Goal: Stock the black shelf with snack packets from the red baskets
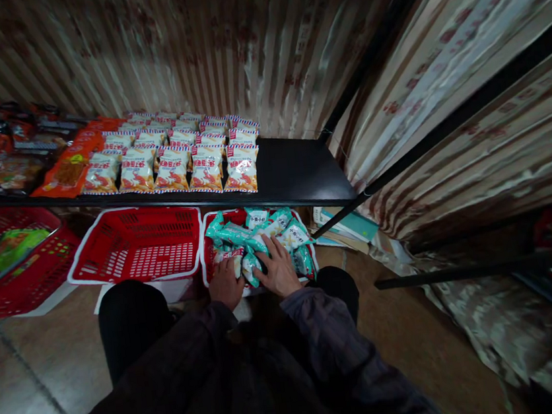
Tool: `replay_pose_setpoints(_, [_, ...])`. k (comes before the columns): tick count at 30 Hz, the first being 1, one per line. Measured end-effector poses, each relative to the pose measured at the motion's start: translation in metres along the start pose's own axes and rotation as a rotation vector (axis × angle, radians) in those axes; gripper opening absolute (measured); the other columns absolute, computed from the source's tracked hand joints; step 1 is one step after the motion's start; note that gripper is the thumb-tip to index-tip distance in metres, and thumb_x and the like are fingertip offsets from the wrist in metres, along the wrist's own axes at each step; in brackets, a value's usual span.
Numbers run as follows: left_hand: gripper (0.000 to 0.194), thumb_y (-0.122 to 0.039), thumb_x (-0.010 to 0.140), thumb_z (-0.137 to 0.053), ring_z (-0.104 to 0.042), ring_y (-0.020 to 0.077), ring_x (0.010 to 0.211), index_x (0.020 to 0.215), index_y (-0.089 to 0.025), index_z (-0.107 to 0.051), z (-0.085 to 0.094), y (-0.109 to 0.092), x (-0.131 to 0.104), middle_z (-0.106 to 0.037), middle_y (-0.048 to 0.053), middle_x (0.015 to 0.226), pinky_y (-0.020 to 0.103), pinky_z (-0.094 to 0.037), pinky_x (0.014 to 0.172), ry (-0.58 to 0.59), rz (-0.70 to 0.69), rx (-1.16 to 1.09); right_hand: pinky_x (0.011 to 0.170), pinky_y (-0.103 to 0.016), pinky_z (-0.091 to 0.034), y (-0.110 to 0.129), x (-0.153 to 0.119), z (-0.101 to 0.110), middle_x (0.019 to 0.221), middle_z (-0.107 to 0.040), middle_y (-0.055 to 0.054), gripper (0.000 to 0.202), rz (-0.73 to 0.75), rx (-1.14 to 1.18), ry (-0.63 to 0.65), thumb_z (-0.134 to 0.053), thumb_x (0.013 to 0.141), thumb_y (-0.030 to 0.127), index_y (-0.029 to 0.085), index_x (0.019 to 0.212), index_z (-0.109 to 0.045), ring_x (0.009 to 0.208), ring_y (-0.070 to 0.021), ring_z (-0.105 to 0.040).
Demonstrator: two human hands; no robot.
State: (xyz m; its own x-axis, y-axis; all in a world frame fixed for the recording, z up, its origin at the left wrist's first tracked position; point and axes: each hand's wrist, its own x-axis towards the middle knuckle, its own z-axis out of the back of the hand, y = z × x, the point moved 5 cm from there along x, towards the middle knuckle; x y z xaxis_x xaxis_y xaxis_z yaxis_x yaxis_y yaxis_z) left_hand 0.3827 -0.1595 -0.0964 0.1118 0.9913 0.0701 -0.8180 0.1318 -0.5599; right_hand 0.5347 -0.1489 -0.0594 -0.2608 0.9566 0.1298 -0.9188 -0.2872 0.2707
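Both hands are inside a red basket with a white rim point(204, 258), filled with teal snack bags point(294, 235). My left hand point(226, 284) is at its near left part, fingers closed against a small red-and-white snack bag point(233, 257). To its right, my right hand point(279, 266) lies over the teal bags with its fingers spread. Between the two hands stands a small teal snack bag point(249, 267), close to my right thumb. The bags partly hide the fingertips.
Above the basket runs a black shelf point(296, 168) with rows of white-and-orange snack bags point(241, 168) and orange packets point(69, 167). A second red basket point(135, 243) and a third point(40, 280) stand left. Black metal posts point(401, 166) and teal booklets point(352, 225) are at right.
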Motion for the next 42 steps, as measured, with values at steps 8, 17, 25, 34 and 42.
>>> replay_pose_setpoints(8, [0.047,-0.013,0.073,-0.053,-0.052,0.0318,0.110,0.120,-0.018,-0.055,0.005,0.016,0.016,-0.056,0.017,0.115,0.045,-0.044,0.090,0.133,0.085,0.065,0.105,-0.052,-0.021,0.000,0.002,-0.010,0.148,-0.030,-0.007,0.028,-0.095,0.052,-0.064,-0.058,0.076,0.033,0.021,0.100,-0.066,0.136,-0.0323,-0.020])
replay_pose_setpoints(17, [0.029,-0.011,0.069,-0.059,-0.052,0.0285,0.111,0.097,-0.019,-0.061,0.008,0.016,0.039,-0.063,0.013,0.106,0.040,-0.040,0.096,0.184,-0.068,-0.042,0.104,-0.048,-0.027,-0.016,0.003,-0.015,0.143,-0.040,-0.004,0.014,-0.187,0.220,-0.185,-0.055,0.074,0.028,0.022,0.081,-0.065,0.131,-0.0282,-0.030])
replay_pose_setpoints(25, [0.027,-0.032,0.083,-0.048,-0.062,0.0232,0.083,0.104,-0.016,-0.052,0.035,0.034,0.063,-0.065,0.009,0.092,0.033,-0.046,0.072,0.059,0.192,-0.071,0.104,-0.044,-0.032,-0.039,0.015,-0.016,0.135,-0.049,-0.010,0.014,-0.371,0.502,-0.308,-0.053,0.073,0.030,0.021,0.071,-0.064,0.123,-0.0257,-0.044])
replay_pose_setpoints(34, [0.039,-0.038,0.081,-0.052,-0.064,0.0229,0.084,0.112,-0.015,-0.047,0.057,0.041,0.086,-0.066,0.009,0.093,0.030,-0.045,0.071,-0.008,0.295,-0.099,0.098,-0.035,-0.039,-0.065,0.029,-0.021,0.130,-0.054,-0.013,0.033,-0.563,0.622,-0.311,-0.039,0.082,0.036,0.016,0.091,-0.064,0.116,-0.0212,-0.052])
replay_pose_setpoints(42, [0.040,-0.037,0.081,-0.049,-0.060,0.0231,0.099,0.114,-0.015,-0.051,0.052,0.027,0.090,-0.063,0.012,0.110,0.030,-0.044,0.080,0.150,0.194,0.031,0.101,-0.038,-0.036,-0.044,0.030,-0.024,0.126,-0.057,-0.013,0.021,-0.416,0.556,-0.256,-0.047,0.079,0.031,0.018,0.079,-0.064,0.117,-0.0229,-0.051])
